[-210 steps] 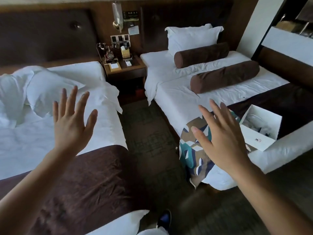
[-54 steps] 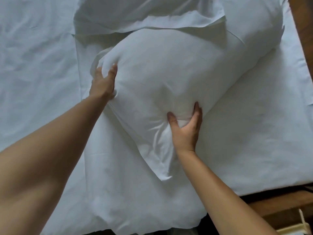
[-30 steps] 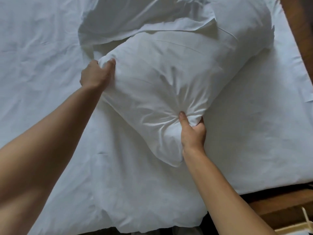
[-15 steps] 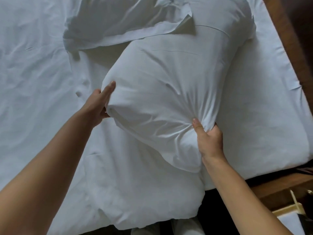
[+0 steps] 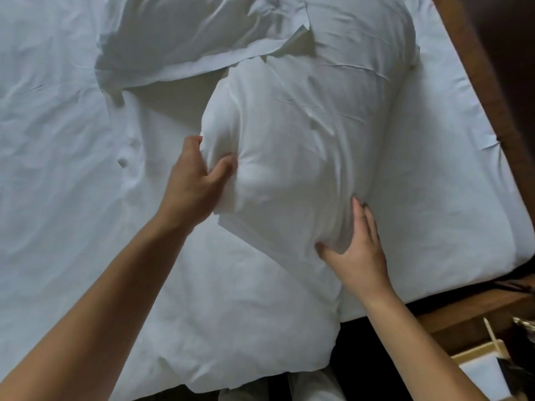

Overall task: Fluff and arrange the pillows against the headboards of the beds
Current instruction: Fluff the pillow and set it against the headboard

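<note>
We are bent over the bed, working a plump white cotton pillow [image 5: 304, 146] that lies aslant on the white fitted bed sheet [image 5: 434, 183]. We take that pillow as our landmark. Our left hand [image 5: 194, 180] is at its near left corner, thumb on top and fingers tucked under, pinching a fold of the case. Our right hand [image 5: 359, 250] is at its near right edge with fingers spread and pressed flat into the filling, the thumb hooked beneath a bunch of cloth.

Beyond the pillow's far left corner lies a second white pillow with a loose flap of case [image 5: 185, 47], touching or overlapping it. To the pillow's right, past the sheet, runs the dark wooden bed frame [image 5: 474, 68]. Below the pillow a white duvet [image 5: 231, 314] hangs over the bed's edge toward us. No headboard is clearly in view, so we judge this to be the fluffing step, with the arranging yet to come.

What could go wrong: the left grip seems to hold mostly case, not filling, so a lift may slide the cover and leave the stuffing lumped at one end. The uneven hold, one pinch and one open palm, could let the pillow twist. Pulling it may also drag the neighbouring pillow's flap along.
</note>
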Demonstrator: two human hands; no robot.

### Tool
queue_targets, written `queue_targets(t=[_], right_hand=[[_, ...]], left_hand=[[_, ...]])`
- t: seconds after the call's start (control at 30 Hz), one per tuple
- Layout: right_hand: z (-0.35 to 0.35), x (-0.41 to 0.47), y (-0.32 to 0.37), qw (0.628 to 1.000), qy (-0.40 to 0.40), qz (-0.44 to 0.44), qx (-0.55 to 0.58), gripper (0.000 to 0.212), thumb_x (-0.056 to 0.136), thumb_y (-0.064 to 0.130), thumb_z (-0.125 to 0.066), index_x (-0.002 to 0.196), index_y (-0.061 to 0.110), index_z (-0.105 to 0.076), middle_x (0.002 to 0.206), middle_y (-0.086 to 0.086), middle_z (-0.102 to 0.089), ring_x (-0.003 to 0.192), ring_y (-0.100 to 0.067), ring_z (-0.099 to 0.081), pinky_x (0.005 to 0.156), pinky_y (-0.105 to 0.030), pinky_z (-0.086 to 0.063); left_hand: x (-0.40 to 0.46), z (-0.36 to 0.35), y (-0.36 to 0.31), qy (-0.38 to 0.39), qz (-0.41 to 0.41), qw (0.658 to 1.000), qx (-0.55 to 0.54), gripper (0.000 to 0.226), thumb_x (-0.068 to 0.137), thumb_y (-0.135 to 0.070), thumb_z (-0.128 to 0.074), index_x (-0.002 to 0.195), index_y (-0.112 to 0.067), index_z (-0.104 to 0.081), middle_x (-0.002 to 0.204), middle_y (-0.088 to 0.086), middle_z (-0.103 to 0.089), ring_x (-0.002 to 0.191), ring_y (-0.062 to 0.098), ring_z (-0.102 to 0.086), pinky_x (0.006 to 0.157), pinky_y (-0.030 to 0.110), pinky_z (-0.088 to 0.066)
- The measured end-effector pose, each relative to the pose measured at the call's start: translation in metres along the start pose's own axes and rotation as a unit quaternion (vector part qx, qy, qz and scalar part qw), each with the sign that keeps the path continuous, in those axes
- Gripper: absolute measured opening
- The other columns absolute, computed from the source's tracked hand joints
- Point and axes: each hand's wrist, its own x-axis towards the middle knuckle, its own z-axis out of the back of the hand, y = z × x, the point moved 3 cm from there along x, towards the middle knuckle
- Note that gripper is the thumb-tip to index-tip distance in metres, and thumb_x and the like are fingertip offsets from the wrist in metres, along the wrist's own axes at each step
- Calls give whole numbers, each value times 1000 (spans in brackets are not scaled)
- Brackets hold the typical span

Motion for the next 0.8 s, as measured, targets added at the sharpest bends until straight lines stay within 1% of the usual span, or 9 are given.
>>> queue_targets(t=[0.17,0.27,0.37,0.47,0.53,0.57,0.63,0.73,0.8], right_hand=[[16,-34,48,996,55,70,31,124,67,59,-84,160,46,-3,171,12,-4,156,-13,-17,115,-31,-32],[33,-16,43,995,-8,103,3,129,60,67,-79,162,36,-6,171,-1,-10,157,-23,-18,120,-42,-34],[48,10,21,992,-58,109,-27,133,54,77,-68,163,25,-12,169,-7,-20,157,-25,-21,119,-46,-37],[58,27,-10,986,-55,124,-97,99,90,69,-50,163,13,-14,169,-9,-23,156,-21,-25,124,-32,-27],[68,29,-31,979,-66,143,-132,71,105,51,-30,161,8,-23,163,-14,-36,149,-27,-40,118,-27,-30],[73,28,-43,984,-84,119,-105,65,101,42,-47,156,8,-36,150,-14,-54,135,-31,-57,103,-25,-42],[80,23,-63,991,-92,80,-54,64,89,33,-68,148,19,-48,126,-3,-69,111,-32,-69,82,-25,-45],[85,24,-72,995,-60,82,-21,67,90,33,-62,152,42,-39,134,8,-67,113,-29,-66,82,-25,-44],[89,31,-66,995,-55,74,33,68,92,27,-63,150,51,-38,136,12,-66,114,-29,-66,84,-27,-48]], left_hand=[[-46,-33,-44,37,-106,988,105,43,99,-37,-56,129,-10,-41,93,3,-58,91,43,-61,71,41,-38],[-66,-47,-63,46,-165,977,126,30,101,-28,-57,123,-15,-42,81,-9,-47,78,36,-51,67,32,-24],[-84,-66,-84,72,-214,966,124,29,102,-27,-58,124,-20,-41,79,-18,-44,69,25,-44,65,30,-26],[-104,-95,-102,131,-250,950,129,35,103,-25,-57,130,-27,-35,110,-4,-59,80,34,-60,68,34,-37],[-116,-114,-107,175,-244,945,126,39,103,-27,-58,138,-22,-40,130,0,-58,89,30,-63,72,35,-42],[-122,-122,-107,192,-238,944,121,40,103,-32,-59,139,-22,-42,134,-3,-57,92,26,-64,76,36,-46],[-127,-129,-102,207,-216,950,93,41,101,-47,-59,135,-31,-43,130,-13,-59,97,18,-68,84,40,-54],[-112,-117,-93,160,-122,979,34,51,94,-68,-52,138,-43,-41,107,-18,-68,97,1,-69,84,28,-52],[-93,-106,-89,130,-45,990,-1,72,92,-73,-52,152,-39,-35,115,-14,-70,107,-3,-67,90,22,-48]])
